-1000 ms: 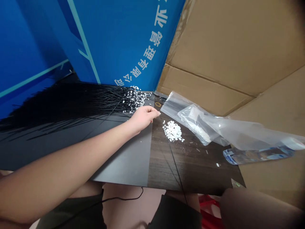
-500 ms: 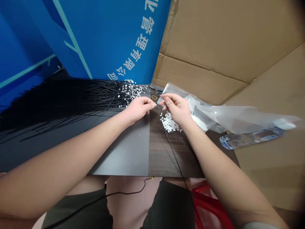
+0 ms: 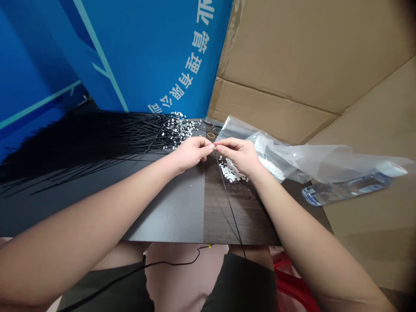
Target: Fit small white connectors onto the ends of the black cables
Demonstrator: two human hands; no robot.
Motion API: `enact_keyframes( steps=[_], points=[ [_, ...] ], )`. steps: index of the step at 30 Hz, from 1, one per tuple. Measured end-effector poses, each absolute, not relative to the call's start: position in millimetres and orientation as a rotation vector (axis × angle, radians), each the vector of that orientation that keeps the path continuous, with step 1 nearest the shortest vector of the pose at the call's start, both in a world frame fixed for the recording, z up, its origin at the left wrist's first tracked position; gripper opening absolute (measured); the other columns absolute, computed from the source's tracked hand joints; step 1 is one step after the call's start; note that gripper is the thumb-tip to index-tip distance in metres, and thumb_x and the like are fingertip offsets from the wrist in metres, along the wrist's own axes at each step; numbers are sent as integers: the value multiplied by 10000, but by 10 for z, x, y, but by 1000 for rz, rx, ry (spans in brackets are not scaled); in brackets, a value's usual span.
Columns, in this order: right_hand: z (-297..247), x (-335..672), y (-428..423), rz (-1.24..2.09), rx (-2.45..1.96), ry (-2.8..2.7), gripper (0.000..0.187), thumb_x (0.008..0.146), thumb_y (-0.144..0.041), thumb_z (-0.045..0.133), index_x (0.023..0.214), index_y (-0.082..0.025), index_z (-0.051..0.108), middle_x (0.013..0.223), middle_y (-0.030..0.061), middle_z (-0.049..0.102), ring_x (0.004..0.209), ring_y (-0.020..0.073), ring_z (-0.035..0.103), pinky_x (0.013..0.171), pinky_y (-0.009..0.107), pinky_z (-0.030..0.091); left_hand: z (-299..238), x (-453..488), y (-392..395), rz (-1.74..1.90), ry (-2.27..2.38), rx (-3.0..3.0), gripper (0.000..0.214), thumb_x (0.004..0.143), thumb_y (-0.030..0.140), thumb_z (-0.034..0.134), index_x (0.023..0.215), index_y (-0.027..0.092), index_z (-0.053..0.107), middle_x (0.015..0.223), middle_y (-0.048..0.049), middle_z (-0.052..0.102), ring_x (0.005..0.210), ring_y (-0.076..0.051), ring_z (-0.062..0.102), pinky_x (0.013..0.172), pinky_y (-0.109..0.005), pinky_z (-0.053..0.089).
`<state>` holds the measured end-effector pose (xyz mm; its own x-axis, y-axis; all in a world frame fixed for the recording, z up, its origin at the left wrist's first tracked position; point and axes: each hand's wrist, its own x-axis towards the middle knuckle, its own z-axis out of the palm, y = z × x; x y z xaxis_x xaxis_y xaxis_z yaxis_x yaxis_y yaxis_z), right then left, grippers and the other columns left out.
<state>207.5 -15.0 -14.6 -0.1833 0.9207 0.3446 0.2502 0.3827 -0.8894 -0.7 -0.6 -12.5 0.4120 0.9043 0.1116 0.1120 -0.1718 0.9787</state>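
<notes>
The left hand (image 3: 190, 154) and the right hand (image 3: 242, 156) meet fingertip to fingertip. Both pinch the black strand (image 3: 229, 203), perhaps with one white piece, just above the white pile (image 3: 229, 172).

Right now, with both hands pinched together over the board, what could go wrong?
The left hand and right hand meet fingertip to fingertip on a thin black strand; it could slip free. The right wrist hangs just above the pile of white pieces, so a nudge may scatter them. The board rests over the lap; a tilt could roll loose pieces off.
</notes>
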Motion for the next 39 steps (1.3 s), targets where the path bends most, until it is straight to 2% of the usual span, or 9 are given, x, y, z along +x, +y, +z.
enact_keyframes(
  steps=[3, 8, 15, 22, 32, 39],
  points=[
    [-154, 2082, -167, 722, -1068, -1767, 203, 885, -447, 839, 988, -277, 880, 1022, 38, 849, 961, 228, 761, 928, 420, 586, -133, 11, -5, 948, 907, 1508, 208, 908, 307, 721, 775, 168, 644, 689, 22, 548, 613, -107, 494, 647, -288, 379],
    [-172, 2056, -185, 514, -1084, -1819, 162, 947, -362, 753, 1014, -271, 870, 1012, 27, 850, 932, 217, 764, 883, 394, 590, -125, 57, -29, 977, 893, 1306, 269, 903, 279, 743, 703, 174, 598, 653, 19, 534, 598, -101, 492, 645, -271, 396],
    [-168, 2031, -205, 399, -1050, -1879, 130, 962, -259, 750, 1033, -262, 859, 1006, 26, 839, 898, 193, 757, 847, 362, 586, -92, 82, -80, 982, 862, 1199, 306, 944, 249, 716, 678, 170, 588, 630, 17, 529, 576, -89, 478, 609, -244, 384],
    [-182, 2023, -196, 309, -1062, -1779, 114, 968, -299, 742, 985, -236, 835, 979, 30, 834, 863, 185, 748, 830, 369, 598, -93, 102, -89, 953, 862, 1154, 251, 944, 302, 728, 749, 172, 639, 718, 6, 581, 611, -88, 515, 659, -260, 450],
    [-173, 2004, -222, 301, -1075, -1749, 107, 964, -271, 715, 981, -238, 815, 980, 29, 823, 863, 185, 743, 837, 381, 605, -73, 116, -103, 1004, 901, 1321, 122, 812, 274, 746, 773, 171, 694, 691, 9, 609, 629, -106, 538, 658, -284, 425],
    [-159, 1985, -237, 274, -1120, -1768, 118, 955, -279, 699, 963, -239, 810, 978, 34, 823, 858, 196, 732, 842, 393, 604, -74, 99, -86, 1072, 959, 1546, 144, 810, 298, 688, 746, 170, 701, 692, 18, 615, 620, -107, 532, 654, -289, 428]
  ],
)
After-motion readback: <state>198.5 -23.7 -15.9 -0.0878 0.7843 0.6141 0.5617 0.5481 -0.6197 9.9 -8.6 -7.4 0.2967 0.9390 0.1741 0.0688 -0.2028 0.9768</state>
